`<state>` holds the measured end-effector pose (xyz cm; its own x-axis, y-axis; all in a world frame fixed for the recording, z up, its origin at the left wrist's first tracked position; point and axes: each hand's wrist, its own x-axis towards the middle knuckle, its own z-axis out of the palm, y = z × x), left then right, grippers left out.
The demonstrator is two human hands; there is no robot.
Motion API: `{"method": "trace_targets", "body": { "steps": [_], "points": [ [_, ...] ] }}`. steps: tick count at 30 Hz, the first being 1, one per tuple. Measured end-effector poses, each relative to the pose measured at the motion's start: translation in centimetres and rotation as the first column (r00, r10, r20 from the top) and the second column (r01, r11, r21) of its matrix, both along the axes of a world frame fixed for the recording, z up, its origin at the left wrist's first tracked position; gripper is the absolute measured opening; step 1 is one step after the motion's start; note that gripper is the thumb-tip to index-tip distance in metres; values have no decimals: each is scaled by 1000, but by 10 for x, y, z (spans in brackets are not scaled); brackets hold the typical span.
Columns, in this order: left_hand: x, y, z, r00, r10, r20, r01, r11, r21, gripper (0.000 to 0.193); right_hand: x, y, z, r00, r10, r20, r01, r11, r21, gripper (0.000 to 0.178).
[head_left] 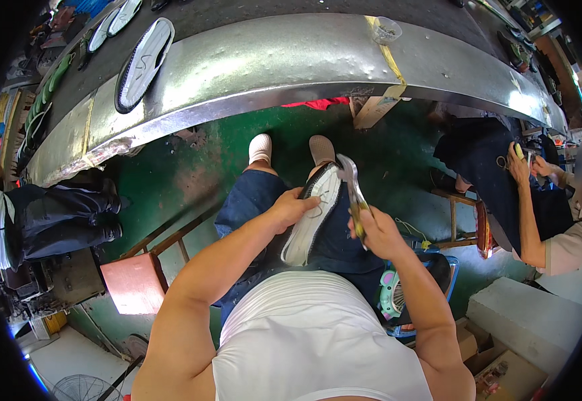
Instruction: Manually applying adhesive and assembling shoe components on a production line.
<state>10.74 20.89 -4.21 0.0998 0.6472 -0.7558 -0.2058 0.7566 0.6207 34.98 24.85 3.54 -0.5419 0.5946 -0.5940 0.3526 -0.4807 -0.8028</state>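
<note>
My left hand [293, 206] grips a white shoe [312, 220] with a dark upper edge, sole up, resting on my lap over blue jeans. My right hand [376, 232] is closed on the handles of metal pliers [350, 179], whose jaws reach the shoe's toe end near its rim. My two feet in light shoes show on the green floor beyond my knees.
A long metal conveyor bench [291, 63] curves across the top, carrying a white sole [142, 63] and more soles at the far left. A person sits at right working with their hands [519, 164]; another sits at left. A red stool [134, 284], boxes [505, 374] and a small fan [392, 294] stand nearby.
</note>
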Motion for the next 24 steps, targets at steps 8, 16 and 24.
{"method": "trace_targets", "body": {
  "steps": [8,16,24],
  "points": [
    [-7,7,-5,975,-183,-125,186,982,17,47,-13,15,-35,894,290,342,-414,826,382,38],
    [-28,16,-5,955,-298,4,296,948,-114,51,18,-14,9,763,558,326,-639,729,246,29],
    [-19,19,0,945,-326,-14,323,941,-99,53,-15,-29,23,479,545,688,-877,335,345,54]
  ]
}}
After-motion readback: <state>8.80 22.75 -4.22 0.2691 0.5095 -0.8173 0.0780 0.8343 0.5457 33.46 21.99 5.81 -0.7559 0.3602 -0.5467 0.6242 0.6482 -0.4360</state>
